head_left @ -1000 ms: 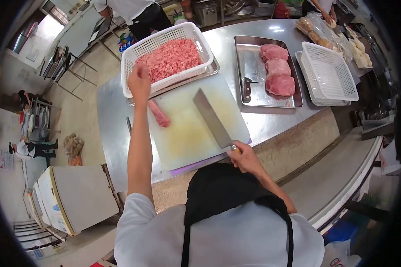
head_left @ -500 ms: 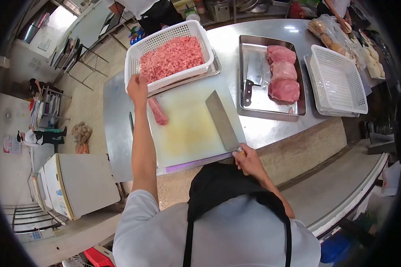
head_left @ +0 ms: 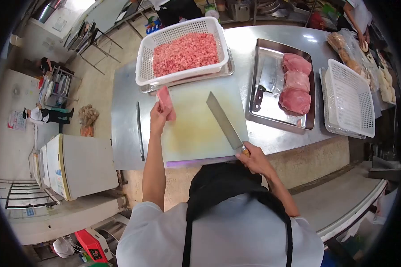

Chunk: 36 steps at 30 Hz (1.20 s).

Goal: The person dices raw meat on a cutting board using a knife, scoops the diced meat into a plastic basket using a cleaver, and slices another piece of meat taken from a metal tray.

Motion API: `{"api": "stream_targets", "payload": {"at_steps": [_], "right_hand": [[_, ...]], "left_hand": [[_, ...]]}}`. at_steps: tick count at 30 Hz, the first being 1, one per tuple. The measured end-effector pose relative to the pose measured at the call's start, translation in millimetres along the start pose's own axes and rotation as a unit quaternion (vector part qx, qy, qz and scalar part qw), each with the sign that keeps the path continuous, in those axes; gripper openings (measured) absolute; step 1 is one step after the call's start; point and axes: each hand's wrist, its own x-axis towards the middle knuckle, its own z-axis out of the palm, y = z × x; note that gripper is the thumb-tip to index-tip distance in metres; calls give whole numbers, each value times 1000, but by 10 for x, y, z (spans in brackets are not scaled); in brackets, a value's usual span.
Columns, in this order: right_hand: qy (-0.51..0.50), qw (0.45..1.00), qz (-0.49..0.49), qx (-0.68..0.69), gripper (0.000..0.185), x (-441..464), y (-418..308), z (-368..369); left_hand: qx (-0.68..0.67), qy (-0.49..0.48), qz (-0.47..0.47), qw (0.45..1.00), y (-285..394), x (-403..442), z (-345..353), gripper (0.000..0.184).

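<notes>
A strip of pink meat (head_left: 166, 101) is pinched in the left hand (head_left: 157, 116) over the left edge of the cutting board (head_left: 200, 140), toward its far corner. The right hand (head_left: 256, 158) grips a cleaver (head_left: 224, 122) by the near-right corner, blade slanting over the board; whether steel touches board cannot be told. A careless leftward swing could nick the bare left hand; a loosened pinch might drop the strip onto the table (head_left: 125, 93). Beyond, a white basket (head_left: 182, 77) of diced meat (head_left: 185, 53) stands near the table's far-left corner. Off the board's right edge, a metal tray (head_left: 278, 125) holds larger meat pieces (head_left: 296, 83) and a knife (head_left: 258, 99).
</notes>
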Motion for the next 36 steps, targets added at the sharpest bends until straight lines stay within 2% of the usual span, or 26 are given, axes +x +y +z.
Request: {"api": "stream_targets", "payload": {"at_steps": [1,2,3,4,7,10,13,16,19,23,31,34,36], "right_hand": [[-21,998,43,46,34,-18,-107,-18],[-41,991,86,93,34,-34,-302,-45],[-60,980,132,139,35,-42,-404,-59],[-60,982,143,113,34,-17,-380,-57],[-40,985,162,38,34,56,-423,-66],[-27,991,122,49,32,49,-544,68],[-29,996,71,-47,37,123,-354,190],[-38,989,97,-105,44,97,-475,136],[-59,982,114,-142,44,91,-583,97],[-44,977,118,-173,41,4,-1014,60],[-45,974,90,-205,39,61,-1175,254],[-76,973,126,-175,37,90,-1355,224],[-83,968,145,-185,35,138,-1362,222]], "left_hand": [[42,6,73,996,63,-141,72,29],[98,53,153,982,205,-316,201,30],[154,97,229,956,398,-539,378,33],[208,139,305,919,472,-705,502,35],[259,55,352,898,163,-1075,671,41],[212,110,310,920,-16,-1104,641,38],[157,53,245,955,-9,-1028,629,34],[93,4,241,966,-1,-902,628,28],[99,-4,237,966,-3,-845,650,21],[218,61,233,946,25,-933,770,16],[236,57,231,942,-81,-861,851,31],[256,52,215,941,-78,-862,864,37],[225,45,202,952,-65,-858,878,32]]}}
